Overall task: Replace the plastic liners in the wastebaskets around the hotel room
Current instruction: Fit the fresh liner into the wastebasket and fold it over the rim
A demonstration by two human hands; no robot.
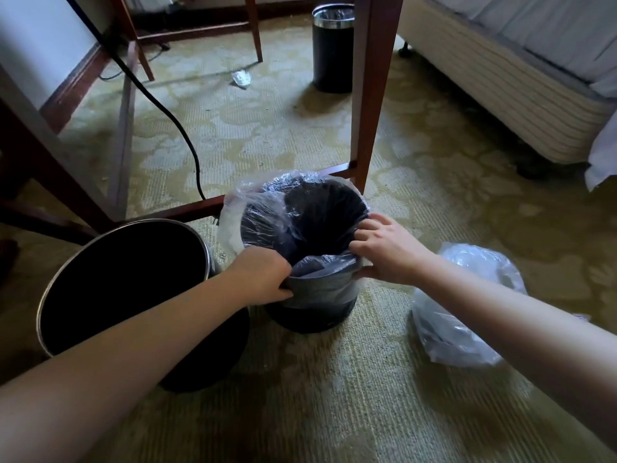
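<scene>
A small black wastebasket stands on the carpet in the middle of the view, with a clear plastic liner draped inside it and over its rim. My left hand pinches the liner at the near left of the rim. My right hand grips the liner at the right of the rim. A larger black wastebasket with a metal rim and no liner stands just to the left. A third black wastebasket with a liner stands far back.
A crumpled clear plastic bag lies on the carpet to the right. Wooden table legs and a crossbar stand right behind the middle basket. A black cable runs across the floor. A bed fills the right back. A plastic scrap lies far back.
</scene>
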